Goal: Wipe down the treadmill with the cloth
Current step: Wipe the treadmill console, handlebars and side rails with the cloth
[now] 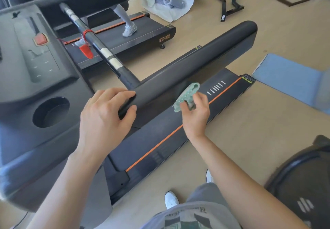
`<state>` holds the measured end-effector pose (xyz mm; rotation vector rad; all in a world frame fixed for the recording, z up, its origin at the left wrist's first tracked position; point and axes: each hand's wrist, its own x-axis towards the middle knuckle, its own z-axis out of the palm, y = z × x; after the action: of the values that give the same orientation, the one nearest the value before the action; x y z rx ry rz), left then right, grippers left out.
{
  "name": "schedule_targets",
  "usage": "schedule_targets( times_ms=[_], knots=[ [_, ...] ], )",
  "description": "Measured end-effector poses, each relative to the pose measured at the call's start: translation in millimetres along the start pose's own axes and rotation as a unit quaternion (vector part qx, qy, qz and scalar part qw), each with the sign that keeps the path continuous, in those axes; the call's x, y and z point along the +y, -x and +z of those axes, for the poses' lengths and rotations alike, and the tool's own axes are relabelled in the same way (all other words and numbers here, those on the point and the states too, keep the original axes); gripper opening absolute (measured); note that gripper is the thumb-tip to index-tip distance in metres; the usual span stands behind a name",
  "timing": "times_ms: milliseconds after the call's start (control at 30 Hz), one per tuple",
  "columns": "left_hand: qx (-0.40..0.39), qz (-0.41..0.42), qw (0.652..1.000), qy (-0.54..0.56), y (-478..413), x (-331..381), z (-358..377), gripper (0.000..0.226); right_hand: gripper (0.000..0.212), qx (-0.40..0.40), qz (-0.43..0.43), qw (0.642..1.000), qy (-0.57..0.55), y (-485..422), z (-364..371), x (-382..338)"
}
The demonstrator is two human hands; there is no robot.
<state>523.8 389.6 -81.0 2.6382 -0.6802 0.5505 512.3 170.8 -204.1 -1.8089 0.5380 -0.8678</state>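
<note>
Left hand (105, 116) grips treadmill handrail (196, 57); right hand (196, 117) pinches cloth (185, 95).

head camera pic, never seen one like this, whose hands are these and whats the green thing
The camera sits on a person's head, looking down at their own bare arms. They stand beside a black treadmill. The left hand grips the near end of its handrail. The right hand pinches a crumpled green cloth beside the rail; whether it touches is unclear. At left is the console's cup holder. Beyond, someone stands on a second treadmill; a blue mat lies on the floor.
</note>
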Motion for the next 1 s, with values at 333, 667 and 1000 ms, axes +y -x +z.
schedule_targets(
  times_ms=[333, 667, 1000],
  knots=[
    [-0.014, 0.053, 0.998, 0.011, -20.7, 11.3, 17.0, 0.029, 0.020, -0.080, 0.192, 0.971, -0.116, 50.3, 16.1, -38.0],
    [0.008, 0.080, 0.997, 0.010, -42.3, 46.3, 43.9, 0.030, 0.007, 0.019, 0.239, 0.953, -0.184, -65.9, -19.5, -12.1],
    [-0.021, 0.048, 0.998, -0.032, -94.7, 89.8, 84.9, 0.042, 0.009, -0.023, 0.315, 0.924, -0.218, -130.0, -40.8, 13.8]
  ],
)
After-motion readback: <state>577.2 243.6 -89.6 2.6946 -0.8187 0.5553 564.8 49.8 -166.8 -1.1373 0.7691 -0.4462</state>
